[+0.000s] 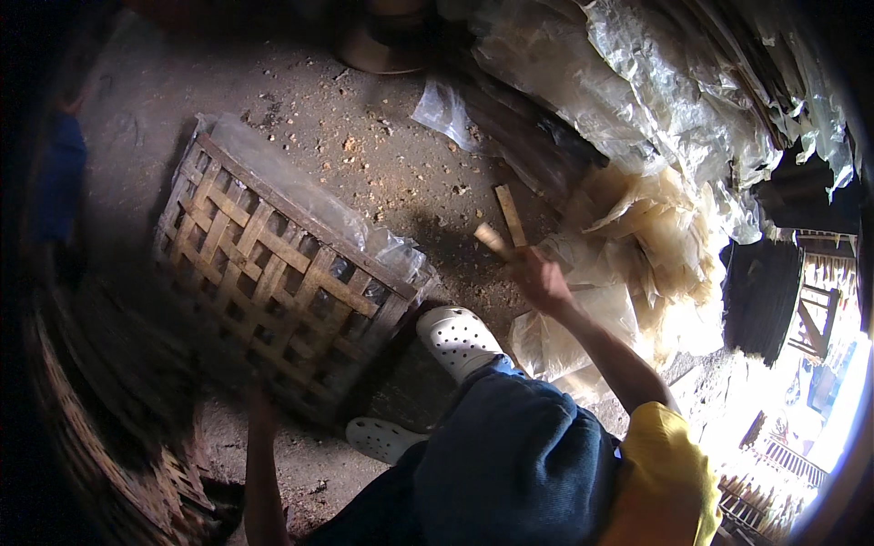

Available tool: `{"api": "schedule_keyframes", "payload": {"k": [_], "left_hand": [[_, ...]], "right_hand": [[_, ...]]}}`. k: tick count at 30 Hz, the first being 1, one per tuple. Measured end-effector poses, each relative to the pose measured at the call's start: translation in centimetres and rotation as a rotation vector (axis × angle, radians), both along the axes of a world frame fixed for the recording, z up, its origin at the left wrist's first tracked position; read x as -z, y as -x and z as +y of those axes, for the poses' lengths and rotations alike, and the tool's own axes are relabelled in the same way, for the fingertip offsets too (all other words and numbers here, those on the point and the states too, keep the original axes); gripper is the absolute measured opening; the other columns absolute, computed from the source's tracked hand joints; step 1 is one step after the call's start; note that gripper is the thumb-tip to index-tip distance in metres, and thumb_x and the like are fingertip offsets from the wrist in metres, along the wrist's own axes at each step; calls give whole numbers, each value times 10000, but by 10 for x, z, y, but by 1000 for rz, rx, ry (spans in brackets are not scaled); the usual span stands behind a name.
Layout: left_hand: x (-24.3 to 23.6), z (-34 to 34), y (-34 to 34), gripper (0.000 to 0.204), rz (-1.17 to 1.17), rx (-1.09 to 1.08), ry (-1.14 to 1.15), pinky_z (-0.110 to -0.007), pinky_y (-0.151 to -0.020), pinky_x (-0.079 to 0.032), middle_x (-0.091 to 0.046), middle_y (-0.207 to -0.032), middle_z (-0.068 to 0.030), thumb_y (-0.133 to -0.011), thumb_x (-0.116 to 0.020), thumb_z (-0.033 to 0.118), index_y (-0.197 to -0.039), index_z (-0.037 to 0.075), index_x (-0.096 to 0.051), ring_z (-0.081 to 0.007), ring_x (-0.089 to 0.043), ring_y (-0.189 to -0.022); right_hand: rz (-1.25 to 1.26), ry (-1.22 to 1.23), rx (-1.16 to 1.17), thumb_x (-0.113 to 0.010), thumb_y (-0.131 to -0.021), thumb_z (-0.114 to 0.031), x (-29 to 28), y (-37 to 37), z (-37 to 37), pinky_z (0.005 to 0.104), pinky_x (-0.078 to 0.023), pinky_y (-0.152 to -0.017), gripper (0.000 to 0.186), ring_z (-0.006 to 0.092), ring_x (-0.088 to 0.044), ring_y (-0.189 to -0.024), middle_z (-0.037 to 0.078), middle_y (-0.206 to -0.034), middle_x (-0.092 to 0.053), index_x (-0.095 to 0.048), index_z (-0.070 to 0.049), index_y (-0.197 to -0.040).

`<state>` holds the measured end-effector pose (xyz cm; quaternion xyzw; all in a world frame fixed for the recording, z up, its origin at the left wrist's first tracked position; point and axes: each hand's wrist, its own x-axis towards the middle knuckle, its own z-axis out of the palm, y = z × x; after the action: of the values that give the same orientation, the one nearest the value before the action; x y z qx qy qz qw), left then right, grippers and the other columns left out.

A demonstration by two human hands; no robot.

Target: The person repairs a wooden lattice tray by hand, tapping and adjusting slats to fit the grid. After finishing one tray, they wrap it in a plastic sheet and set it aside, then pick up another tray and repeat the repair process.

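Observation:
A slatted crate (273,246) of woven wooden strips lies tilted on the floor to the left, with clear plastic sheeting (309,187) showing along its far edge. My left hand (260,400) is at the crate's near lower side; deep shadow hides its fingers. To the right of the crate, my right hand (543,280) is closed around a short light wooden stick (492,239), whose blunt end points up and left. A flat wooden strip (510,215) shows just beyond that hand; whether it is held or lies on the floor I cannot tell.
My white perforated clogs (455,338) stand beside the crate. Crumpled plastic sheets (655,91) and a yellowish plastic heap (655,246) pile up at the right. Stacked thin slats (109,428) lie at lower left. Crumbs litter the dirt floor (364,136).

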<state>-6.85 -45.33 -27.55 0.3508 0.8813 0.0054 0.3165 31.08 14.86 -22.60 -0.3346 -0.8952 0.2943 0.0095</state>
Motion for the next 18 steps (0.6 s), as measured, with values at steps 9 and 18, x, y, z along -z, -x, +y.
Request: {"api": "schedule_keyframes", "payload": {"k": [9, 18], "left_hand": [[-79, 83, -14, 827, -596, -1132, -499, -415, -1199, -282, -318, -1633, -174, -1043, -527, 531, -1607, 14, -214, -298, -301, -1502], [-94, 83, 3, 678, 262, -594, -582, -448, -1173, -348, -434, -1516, -229, -1022, -636, 380, -1514, -16, -391, -343, -446, -1398]], "right_hand": [[150, -175, 169, -751, -847, -258, -79, 9, 68, 459, -469, -1069, 584, 377, -576, -1237, 190, -1367, -580, -571, -61, -1366], [-148, -319, 15, -749, -796, -198, -115, -16, 88, 431, -539, -865, 164, 306, -689, -945, 112, -926, -743, -752, -96, -924]]}}
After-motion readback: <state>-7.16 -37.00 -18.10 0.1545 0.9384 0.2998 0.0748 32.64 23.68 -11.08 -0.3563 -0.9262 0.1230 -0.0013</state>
